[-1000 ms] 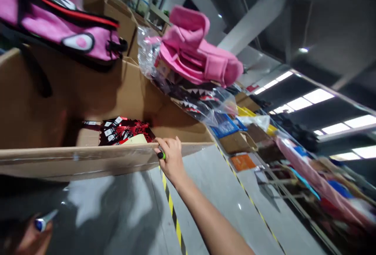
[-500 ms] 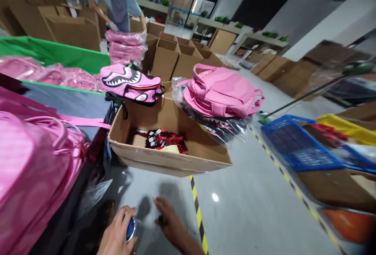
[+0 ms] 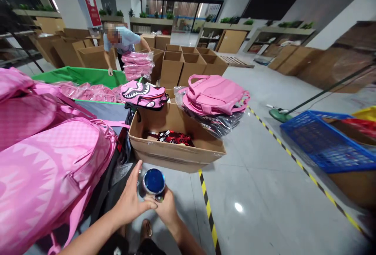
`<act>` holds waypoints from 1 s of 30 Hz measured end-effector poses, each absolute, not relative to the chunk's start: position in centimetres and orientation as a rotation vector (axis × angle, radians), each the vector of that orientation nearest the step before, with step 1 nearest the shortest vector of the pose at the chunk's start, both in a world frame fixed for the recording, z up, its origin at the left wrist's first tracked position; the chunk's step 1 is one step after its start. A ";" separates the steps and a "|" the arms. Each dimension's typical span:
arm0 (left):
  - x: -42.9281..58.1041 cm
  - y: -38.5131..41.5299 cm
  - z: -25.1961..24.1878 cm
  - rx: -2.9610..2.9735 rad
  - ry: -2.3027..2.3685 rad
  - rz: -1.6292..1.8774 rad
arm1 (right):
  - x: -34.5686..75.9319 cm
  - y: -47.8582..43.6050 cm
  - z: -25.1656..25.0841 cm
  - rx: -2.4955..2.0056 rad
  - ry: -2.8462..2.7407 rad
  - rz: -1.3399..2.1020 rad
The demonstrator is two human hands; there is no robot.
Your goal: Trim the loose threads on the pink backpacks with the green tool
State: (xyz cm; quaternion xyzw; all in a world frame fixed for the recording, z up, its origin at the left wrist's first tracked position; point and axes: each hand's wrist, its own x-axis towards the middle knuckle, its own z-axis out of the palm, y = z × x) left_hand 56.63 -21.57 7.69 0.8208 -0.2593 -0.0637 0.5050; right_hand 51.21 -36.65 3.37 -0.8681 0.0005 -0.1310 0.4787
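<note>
since the earlier frame: right hand [image 3: 169,209] has come in to meet left hand [image 3: 131,201] at the can [image 3: 154,181], blue top now turned up. right fingers grasp the can low down; left fingers and thumb curve round its left side, cannot tell if they press. can is between the hands, this side of the box [image 3: 176,159]. pink backpack [image 3: 53,172] at left.

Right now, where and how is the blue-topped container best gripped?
I'd grip the blue-topped container around its side, coming from the left: its round top faces the camera, and the left hand curves about that side. The right hand sits at the near right, so that side is likely taken.
</note>
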 end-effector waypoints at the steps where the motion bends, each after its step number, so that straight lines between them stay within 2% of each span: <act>1: 56.4 -21.3 7.8 1.951 -0.587 -0.210 | 51.1 -36.4 4.3 -2.097 -0.015 -0.289; 7: 54.2 -20.1 9.4 1.928 -0.446 -0.284 | 50.4 -38.9 11.1 -2.101 -0.295 -0.084; 12: 52.8 -19.7 11.0 2.097 -0.418 -0.055 | 49.7 -40.8 18.6 -2.258 -0.024 -0.566; 15: 52.3 -19.9 11.6 2.120 -0.539 0.121 | 49.4 -38.3 22.0 -2.527 -0.219 -0.629; 21: 51.3 -20.4 11.4 2.020 -0.565 0.291 | 49.4 -33.9 23.4 -2.973 -0.399 -0.387; 26: 50.5 -19.3 12.3 1.965 -0.607 0.197 | 50.4 -35.4 24.0 -2.813 -1.000 -0.435; 30: 49.7 -18.4 14.1 1.867 -0.637 -0.037 | 50.7 -35.6 26.7 -2.706 -1.402 -0.210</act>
